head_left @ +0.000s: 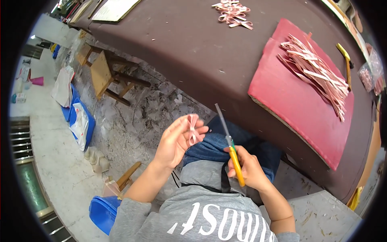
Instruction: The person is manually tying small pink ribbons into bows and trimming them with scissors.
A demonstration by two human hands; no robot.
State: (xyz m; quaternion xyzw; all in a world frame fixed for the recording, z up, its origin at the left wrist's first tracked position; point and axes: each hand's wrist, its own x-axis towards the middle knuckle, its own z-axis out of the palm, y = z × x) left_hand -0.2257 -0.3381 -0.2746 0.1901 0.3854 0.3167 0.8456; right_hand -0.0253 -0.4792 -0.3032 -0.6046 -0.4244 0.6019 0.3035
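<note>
My left hand point(171, 142) is raised over my lap, its fingers closed on a small pink ribbon bow point(192, 137) with loops above and below its middle. My right hand point(250, 169) grips a tool point(237, 166) with a yellow handle, a green band and a long thin grey shaft slanting up and to the left. What kind of tool it is, I cannot make out. Its shaft stands to the right of the bow, apart from it. On the dark table, a pile of pink bows point(233, 14) lies at the far side. A bundle of pink ribbon strips point(316, 74) rests on a red board point(278, 105).
The brown-covered table point(181, 52) curves ahead and right of me. A hammer point(346, 66) and a plastic bag point(371, 72) lie at its right. To the left are a wooden stool point(102, 74), blue bins point(89, 125) and a scrap-littered floor point(157, 90).
</note>
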